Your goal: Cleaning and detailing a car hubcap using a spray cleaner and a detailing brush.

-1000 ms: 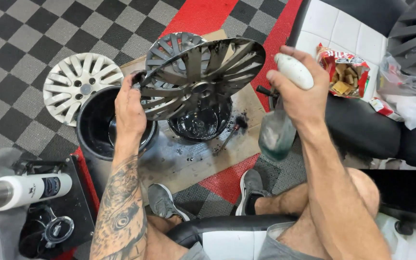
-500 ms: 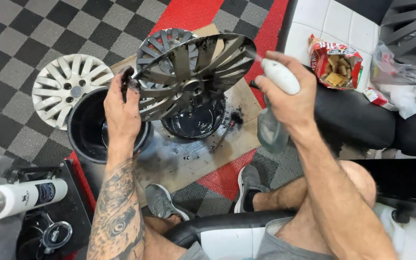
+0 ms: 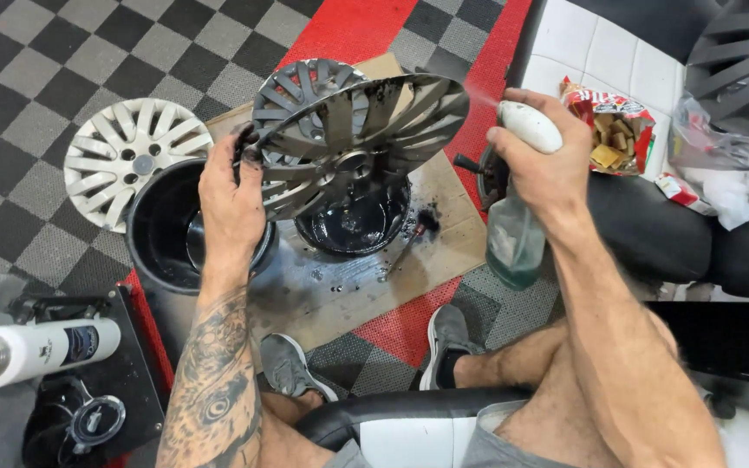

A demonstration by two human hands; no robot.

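Observation:
My left hand [image 3: 234, 206] grips the rim of a silver spoked hubcap [image 3: 361, 139] streaked with black, held tilted above a black basin [image 3: 353, 227]. In my right hand [image 3: 548, 169] is a clear spray bottle [image 3: 515, 238] with a white head, its nozzle turned toward the hubcap and a faint mist at its tip. Behind the held hubcap a second grey hubcap [image 3: 292, 87] lies on a stained cardboard sheet [image 3: 366, 282].
A white hubcap [image 3: 123, 156] lies on the checkered floor beside a black bucket [image 3: 162, 230]. An open snack bag [image 3: 613, 139] rests on a black seat at the right. A white bottle [image 3: 45, 347] sits on a low black stand at bottom left. My shoes are below the cardboard.
The view has drifted a little. My right hand still holds the bottle next to the hubcap's right edge, and a mist now shows at the nozzle.

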